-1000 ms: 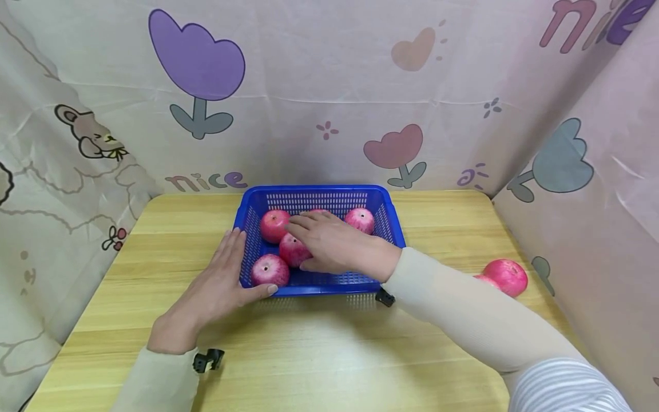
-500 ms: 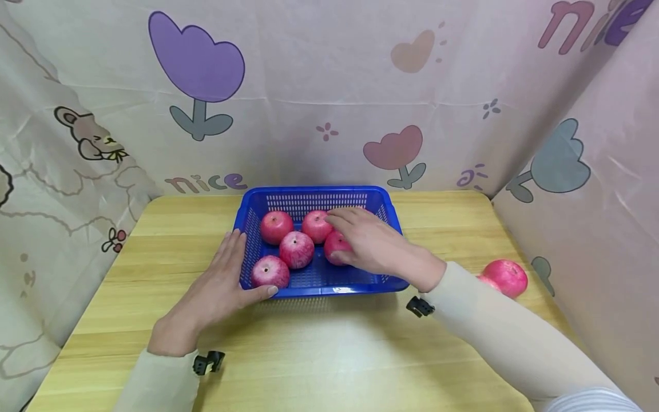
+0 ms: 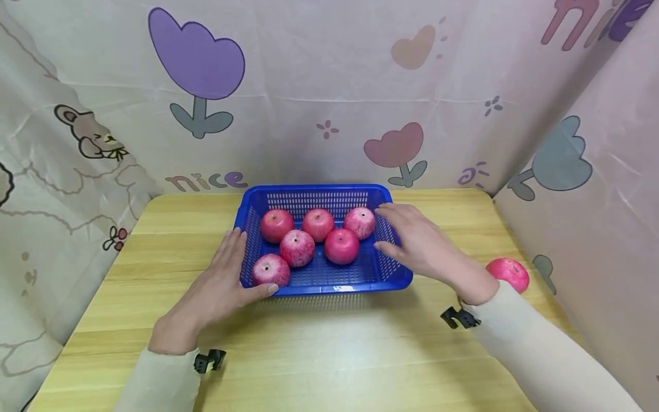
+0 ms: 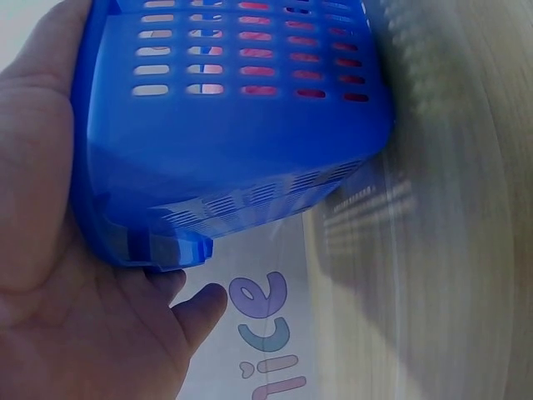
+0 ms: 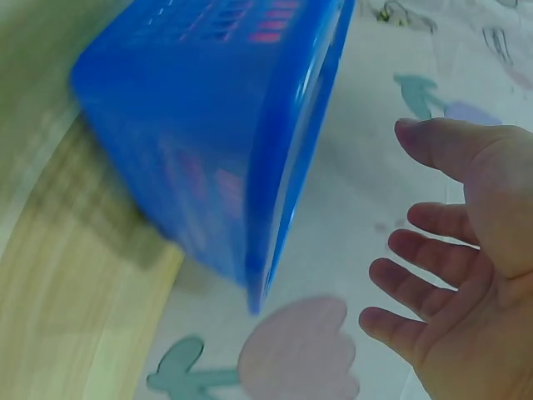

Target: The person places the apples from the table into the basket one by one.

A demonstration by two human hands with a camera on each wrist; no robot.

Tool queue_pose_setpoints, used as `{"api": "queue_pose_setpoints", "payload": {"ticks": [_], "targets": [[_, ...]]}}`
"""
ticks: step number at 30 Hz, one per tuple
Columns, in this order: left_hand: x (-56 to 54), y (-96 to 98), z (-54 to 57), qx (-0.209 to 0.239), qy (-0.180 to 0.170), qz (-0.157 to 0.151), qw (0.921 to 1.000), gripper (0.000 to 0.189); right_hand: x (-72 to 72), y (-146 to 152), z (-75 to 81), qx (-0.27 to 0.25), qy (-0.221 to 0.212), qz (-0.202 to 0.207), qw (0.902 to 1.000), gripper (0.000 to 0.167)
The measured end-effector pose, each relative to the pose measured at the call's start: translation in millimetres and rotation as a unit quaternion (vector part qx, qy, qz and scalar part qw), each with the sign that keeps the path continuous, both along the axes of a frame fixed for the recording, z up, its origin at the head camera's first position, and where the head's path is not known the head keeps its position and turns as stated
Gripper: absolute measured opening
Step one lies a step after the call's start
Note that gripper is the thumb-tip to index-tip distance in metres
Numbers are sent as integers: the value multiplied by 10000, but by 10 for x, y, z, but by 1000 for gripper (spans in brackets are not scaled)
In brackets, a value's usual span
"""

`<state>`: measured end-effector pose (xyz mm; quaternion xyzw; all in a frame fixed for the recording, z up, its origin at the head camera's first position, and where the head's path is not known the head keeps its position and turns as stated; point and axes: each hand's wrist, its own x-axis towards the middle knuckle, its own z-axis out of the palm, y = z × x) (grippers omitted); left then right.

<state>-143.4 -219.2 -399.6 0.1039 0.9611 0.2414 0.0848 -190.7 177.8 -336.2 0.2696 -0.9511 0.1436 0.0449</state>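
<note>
A blue plastic basket (image 3: pixel 319 289) with slotted sides stands on the wooden table, with several pink-red apples inside. My left hand (image 3: pixel 211 292) rests at its front left corner, the fingers straight along the left rim and the thumb on the front rim. In the left wrist view, the rim lies against the palm. My right hand (image 3: pixel 424 243) hangs over the right rim, fingers spread and holding nothing. Nearest to its fingertips is a streaked apple (image 3: pixel 359 222) at the back right of the basket; a redder apple (image 3: pixel 342 246) lies in front of that one.
Another apple (image 3: pixel 508 274) lies on the table (image 3: pixel 319 355) at the right, partly behind my right wrist. A printed cloth (image 3: pixel 309 68) hangs behind the table and along both sides. A small black clip (image 3: pixel 209 361) sits at each wrist.
My right hand has moved right, from over the middle apples to the basket's right rim, uncovering the apples beneath. The left hand and basket have stayed in place.
</note>
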Motion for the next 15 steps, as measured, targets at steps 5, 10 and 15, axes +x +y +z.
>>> {"api": "queue_pose_setpoints", "payload": {"ticks": [5,10,15], "targets": [[6,9,-11,-5,48,18,10000,136,58,301,-37,-9,-139,-448,9989,67],[3,5,-18,-35,88,42,9999,135,98,550,-47,3,-280,-777,9966,65],[-1,6,-21,-32,101,46,9999,135,140,758,-37,-6,-427,-1053,9935,65]]}}
